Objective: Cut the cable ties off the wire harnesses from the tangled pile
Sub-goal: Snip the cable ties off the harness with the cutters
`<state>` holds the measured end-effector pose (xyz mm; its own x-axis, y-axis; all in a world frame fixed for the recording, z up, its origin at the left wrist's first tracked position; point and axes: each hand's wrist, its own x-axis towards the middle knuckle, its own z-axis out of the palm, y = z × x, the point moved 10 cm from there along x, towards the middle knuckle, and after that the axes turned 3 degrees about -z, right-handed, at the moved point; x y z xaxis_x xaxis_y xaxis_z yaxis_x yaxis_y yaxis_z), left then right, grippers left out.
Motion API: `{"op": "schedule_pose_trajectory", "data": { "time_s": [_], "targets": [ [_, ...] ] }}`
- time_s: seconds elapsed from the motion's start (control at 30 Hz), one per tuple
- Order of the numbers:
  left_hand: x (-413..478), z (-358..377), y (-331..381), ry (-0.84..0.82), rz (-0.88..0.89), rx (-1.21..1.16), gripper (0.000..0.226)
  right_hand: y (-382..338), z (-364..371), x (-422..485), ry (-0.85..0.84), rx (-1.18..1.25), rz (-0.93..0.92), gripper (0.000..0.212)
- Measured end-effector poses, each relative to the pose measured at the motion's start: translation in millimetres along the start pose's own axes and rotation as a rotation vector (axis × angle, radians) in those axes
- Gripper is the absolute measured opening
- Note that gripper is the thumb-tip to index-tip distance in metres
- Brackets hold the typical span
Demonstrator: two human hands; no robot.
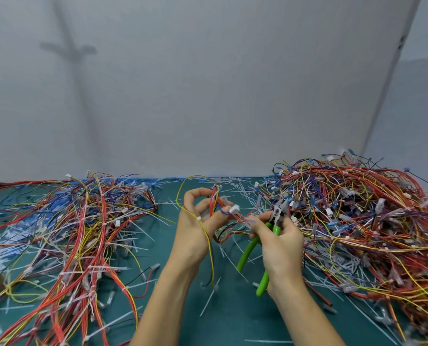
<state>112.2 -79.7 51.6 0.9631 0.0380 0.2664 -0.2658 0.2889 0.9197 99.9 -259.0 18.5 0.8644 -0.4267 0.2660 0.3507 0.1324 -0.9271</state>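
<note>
Soft even light, a faint shadow on the wall (68, 51), edges blurred and bowed.

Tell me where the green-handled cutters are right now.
In the head view, right of centre: the green-handled cutters are in the right hand, beside the tall wire pile.

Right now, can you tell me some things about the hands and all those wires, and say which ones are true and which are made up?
1. The right hand holds cutters with green handles. True.
2. The left hand is empty. False: its grip is on a small wire harness with a white connector.
3. The mat under the wires is bright orange. False: it is dark green.
4. Piles of wires lie on both sides of the hands, the left pile and the right pile. True.
5. Loose white cable ties lie on the mat. True.
</note>
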Motion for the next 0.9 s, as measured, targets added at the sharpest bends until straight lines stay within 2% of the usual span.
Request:
{"op": "schedule_pose_trajectory", "data": {
  "time_s": [0.13,0.23,0.37,0.47,0.63,0.77,0.83,0.9],
  "targets": [
    [1.2,0.7,2.3,0.003,0.034,-0.048,0.038,-9.3,1.2,0.0,-0.011,-0.099,-0.079,0.015],
    [0.8,-2.9,6.7,0.036,0.065,-0.06,0.04,-21.1,7.7,-2.1,-0.08,-0.129,-0.155,0.016],
    [-0.2,-13.3,11.6,0.119,0.092,-0.055,0.04,-33.3,14.2,-7.2,-0.134,-0.198,-0.256,0.028],
    [-0.5,-19.0,12.2,0.163,0.093,-0.068,0.039,-33.7,14.7,-8.8,-0.124,-0.222,-0.256,0.03],
    [-0.5,-11.6,10.1,0.091,0.063,-0.041,0.036,-18.0,18.8,-5.0,-0.154,-0.225,-0.13,0.016],
    [1.4,-6.0,2.6,0.006,0.02,-0.059,0.021,-23.7,20.3,-9.7,-0.173,-0.346,-0.235,0.022],
    [2.6,-7.9,0.8,0.005,0.023,-0.04,0.011,-28.3,20.1,-13.1,-0.145,-0.402,-0.316,0.032],
    [3.0,-9.5,2.4,0.016,0.048,-0.034,0.008,-31.8,20.8,-16.8,-0.114,-0.437,-0.386,0.03]
  ]
}}
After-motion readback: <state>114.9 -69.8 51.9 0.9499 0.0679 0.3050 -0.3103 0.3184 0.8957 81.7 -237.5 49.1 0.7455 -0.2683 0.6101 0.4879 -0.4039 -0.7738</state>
